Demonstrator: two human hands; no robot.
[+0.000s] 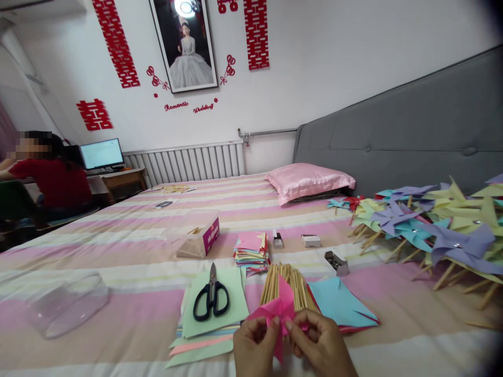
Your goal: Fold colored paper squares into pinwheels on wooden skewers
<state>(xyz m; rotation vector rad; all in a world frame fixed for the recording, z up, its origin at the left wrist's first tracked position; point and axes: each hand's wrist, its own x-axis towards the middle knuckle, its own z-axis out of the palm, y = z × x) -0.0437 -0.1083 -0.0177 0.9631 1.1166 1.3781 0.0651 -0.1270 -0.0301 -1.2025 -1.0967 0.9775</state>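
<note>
Head view, looking down over a striped bed: the pink folded paper sheet [277, 310] is held at the bottom centre, just nearer the person than the bundle of pale wooden sticks [293, 285] and covering that bundle's near end. The left hand [254, 346] and the right hand [319, 345] both come up from below it, so the paper lies just ahead of and above the fingertips. Each hand is closed in a pinch on the paper's lower middle, thumb against forefinger, the two pinches nearly touching. The paper's points fan up and outward, and one pink tail hangs down between the hands. Both hands are equally near. Which folds each pinch traps is hard to tell, since the fingers seem to hide them.

Left of the bundle, black-handled scissors [211, 301] lie on a light green paper sheet [231, 285], blades pointing away. Right of the bundle lies a blue paper sheet [338, 301]. Beyond it stands a stack of mixed-coloured paper squares [251, 252]. Far right of it, a heap of finished paper pinwheels [432, 225].
</note>
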